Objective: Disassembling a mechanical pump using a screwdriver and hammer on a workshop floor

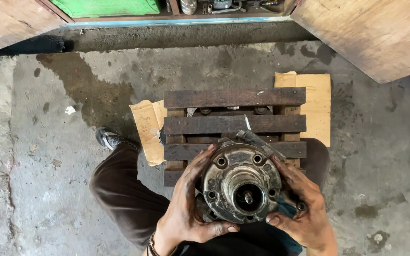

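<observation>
Hub [242, 184] between left hand [186, 208] and right hand [304, 208]; pallet [233, 124] behind, on cardboard [315, 106].

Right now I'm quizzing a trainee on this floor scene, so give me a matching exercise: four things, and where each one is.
Things:
1. left hand
2. right hand
3. wooden pallet
4. shoe

Places:
A. on the concrete, left of the pallet
B. on the round metal hub's right side
C. over cardboard sheets
D. on the hub's left side

Pairs: 1-D, 2-B, 3-C, 4-A
</observation>
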